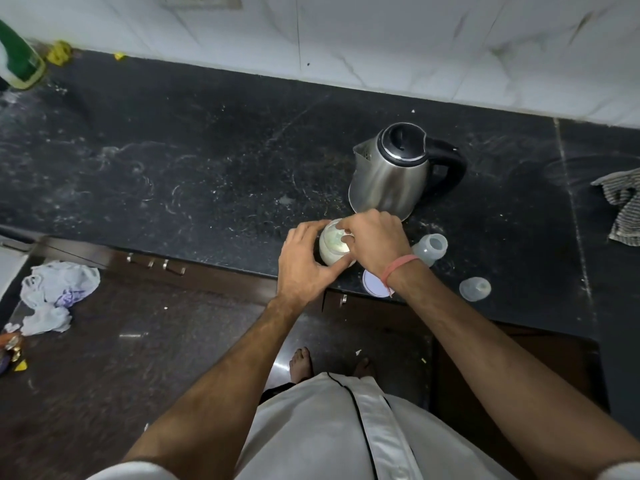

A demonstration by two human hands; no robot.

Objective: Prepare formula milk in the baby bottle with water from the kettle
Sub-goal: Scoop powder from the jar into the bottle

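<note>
A clear baby bottle with milky white liquid stands near the counter's front edge. My left hand wraps around its side and grips it. My right hand sits over the bottle's mouth with its fingertips pinched on something small at the opening; I cannot tell what it is. Just behind the hands stands the steel kettle, lid shut, black handle to the right. A clear bottle cap lies right of my right wrist, and the teat piece lies further right. A white round lid shows under my wrist.
The black stone counter runs along a white tiled wall. A green bottle stands at the far left, and a striped cloth lies at the right edge. Crumpled plastic bags lie on the dark floor at left.
</note>
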